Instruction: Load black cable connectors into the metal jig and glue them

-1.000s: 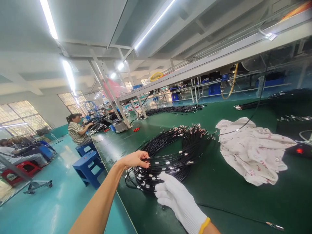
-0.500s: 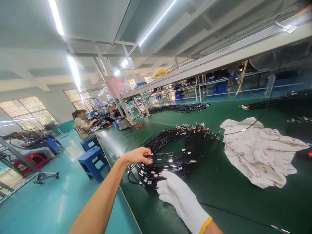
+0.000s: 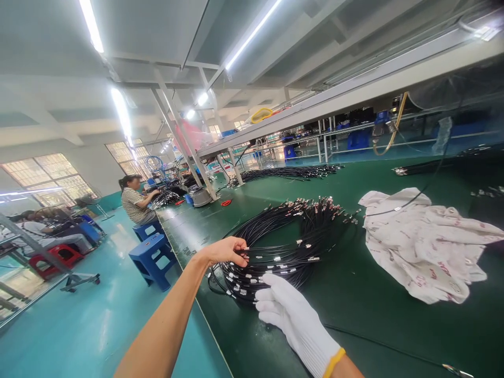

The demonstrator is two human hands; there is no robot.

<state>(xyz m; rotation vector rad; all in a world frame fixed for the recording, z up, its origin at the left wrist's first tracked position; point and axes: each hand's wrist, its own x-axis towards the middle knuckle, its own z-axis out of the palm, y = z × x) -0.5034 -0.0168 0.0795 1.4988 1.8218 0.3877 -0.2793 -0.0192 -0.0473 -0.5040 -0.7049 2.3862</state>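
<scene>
Bare left hand point(image 3: 222, 251) still pinches one strand of the black coiled cable bundle point(image 3: 283, 247); white-gloved right hand point(image 3: 289, 312) stays open, flat on it, position unchanged

bare green table point(image 3: 346, 310) between cable coil point(image 3: 283, 241) and cloth point(image 3: 425, 252)

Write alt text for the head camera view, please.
A bare left hand pinches one cable in a coiled bundle of black cables on a green bench; the white-gloved right hand rests on the coil. A crumpled white cloth lies nearby.
</scene>
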